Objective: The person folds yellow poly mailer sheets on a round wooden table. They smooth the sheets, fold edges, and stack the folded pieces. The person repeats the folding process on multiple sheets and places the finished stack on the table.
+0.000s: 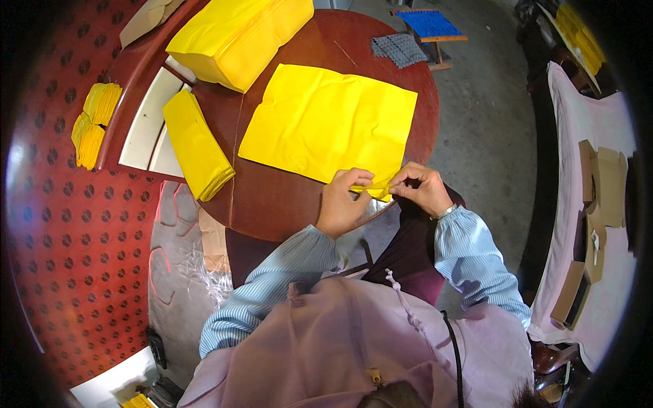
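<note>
A large yellow cloth-like sheet (333,119) lies spread on a round reddish-brown table (408,149), with soft creases across it. At its near edge, toward the right corner, my left hand (345,200) pinches the yellow material between thumb and forefinger. My right hand (423,190) grips the corner right beside it, fingertips pressed together. A small part of the edge is bunched or folded between the two hands; its exact shape is partly hidden by my fingers. To the left rests a narrow folded yellow bundle (196,143), and beyond it a thick yellow stack (241,44).
White tray-like pieces (146,129) stand left of the table. A grey textured cloth (400,49) lies at the table's far right edge, near a blue-topped folding stool (432,24). Opened cardboard boxes (609,187) sit on a pink cover at far right. More yellow bundles (96,126) lie left.
</note>
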Tool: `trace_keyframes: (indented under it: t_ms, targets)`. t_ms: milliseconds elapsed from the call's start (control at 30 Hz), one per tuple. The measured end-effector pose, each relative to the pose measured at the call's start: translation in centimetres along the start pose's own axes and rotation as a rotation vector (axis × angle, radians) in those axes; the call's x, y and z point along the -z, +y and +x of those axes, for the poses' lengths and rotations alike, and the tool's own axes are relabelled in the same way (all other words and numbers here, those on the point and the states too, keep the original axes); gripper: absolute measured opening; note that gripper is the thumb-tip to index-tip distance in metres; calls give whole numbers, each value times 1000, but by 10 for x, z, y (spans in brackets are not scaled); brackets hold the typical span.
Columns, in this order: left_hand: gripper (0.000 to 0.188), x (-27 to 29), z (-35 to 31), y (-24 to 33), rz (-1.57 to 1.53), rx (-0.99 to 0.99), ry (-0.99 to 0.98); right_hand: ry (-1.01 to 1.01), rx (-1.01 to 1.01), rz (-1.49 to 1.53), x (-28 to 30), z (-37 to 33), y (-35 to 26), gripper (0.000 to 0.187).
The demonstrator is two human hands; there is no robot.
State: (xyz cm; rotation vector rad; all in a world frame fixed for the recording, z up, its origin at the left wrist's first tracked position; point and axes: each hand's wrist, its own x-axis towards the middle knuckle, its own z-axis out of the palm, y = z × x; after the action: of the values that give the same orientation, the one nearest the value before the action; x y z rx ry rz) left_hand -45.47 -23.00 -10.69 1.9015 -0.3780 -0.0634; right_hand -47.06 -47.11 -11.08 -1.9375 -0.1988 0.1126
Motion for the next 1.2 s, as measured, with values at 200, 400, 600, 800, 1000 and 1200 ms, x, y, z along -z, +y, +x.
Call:
trace_keyframes:
  t_ms: [200,400,600,800,1000,1200]
  targets:
    - [15,-15,3,-2,221,-119,103,49,-85,43,-4,-3,2,15]
    - [11,-16,4,-6,137,-43,116,81,59,-50,-4,-9,6,16]
    - [11,-12,5,-6,120,-24,67,76,82,-92,-3,-8,7,15]
    - [12,-7,5,-9,106,-56,39,55,-59,-23,-4,-5,3,14]
    - [20,-2,5,-6,92,-133,-5,64,-61,-27,-5,-5,6,14]
    - [19,-10,3,-1,187,-171,53,89,-100,57,-7,-6,7,15]
